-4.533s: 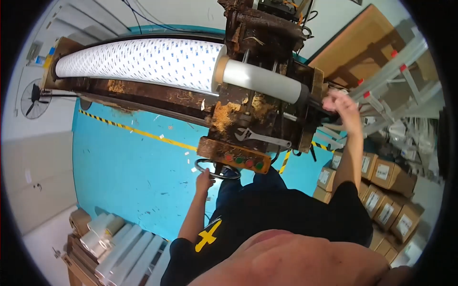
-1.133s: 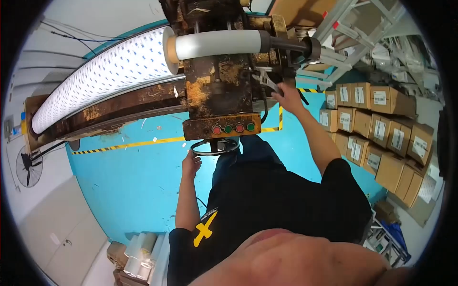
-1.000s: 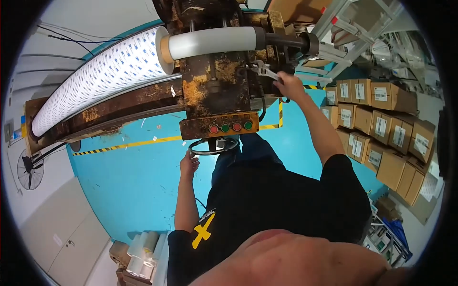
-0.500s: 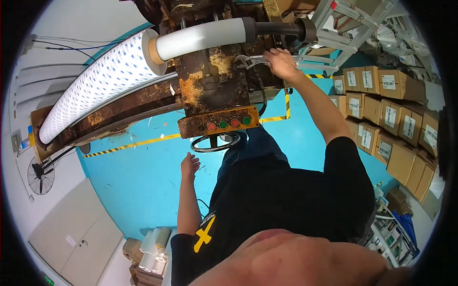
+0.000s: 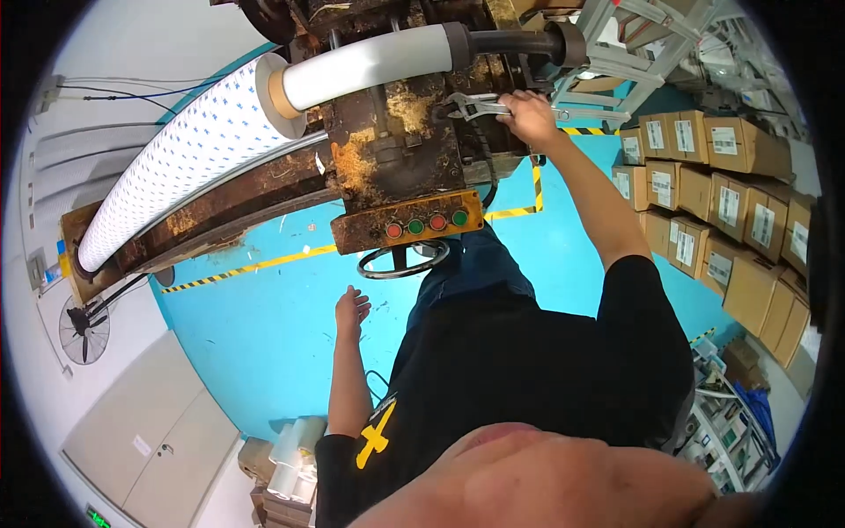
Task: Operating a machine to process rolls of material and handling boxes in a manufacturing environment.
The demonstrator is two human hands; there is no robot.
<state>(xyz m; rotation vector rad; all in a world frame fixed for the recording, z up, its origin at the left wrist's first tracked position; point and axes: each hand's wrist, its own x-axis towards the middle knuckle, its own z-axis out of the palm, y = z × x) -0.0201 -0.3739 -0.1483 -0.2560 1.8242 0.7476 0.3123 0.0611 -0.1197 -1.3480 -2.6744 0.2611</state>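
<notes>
Looking down through the head camera, a rusty machine point(image 5: 396, 158) is seen in front of the person, with a long white roll of dotted film point(image 5: 176, 163) running out to the left on its shaft. The right hand point(image 5: 528, 114) is raised to the machine's upper right side and is closed around the handle of an adjustable wrench point(image 5: 471, 106), whose head is set against a fitting on the dark part of the machine just below the bare white core tube point(image 5: 370, 63). Whether the wrench head is fully seated on the fitting cannot be told. The left hand point(image 5: 352, 308) hangs free with the fingers spread, holding nothing, just below the black handwheel point(image 5: 403, 260) and well apart from the right hand. A yellow control box point(image 5: 409, 224) with red and green buttons sits above the handwheel.

As a judgement, the turning would be done best with the wrench head snug and square on the fitting and the grip kept far out on the handle. A steady pull is to be preferred to a jerk, since the rusted faces could be rounded. The free hand could be braced on the machine body, away from the buttons.

Stacked cardboard boxes point(image 5: 704, 185) are lined along the right, on the blue floor point(image 5: 264, 326).
</notes>
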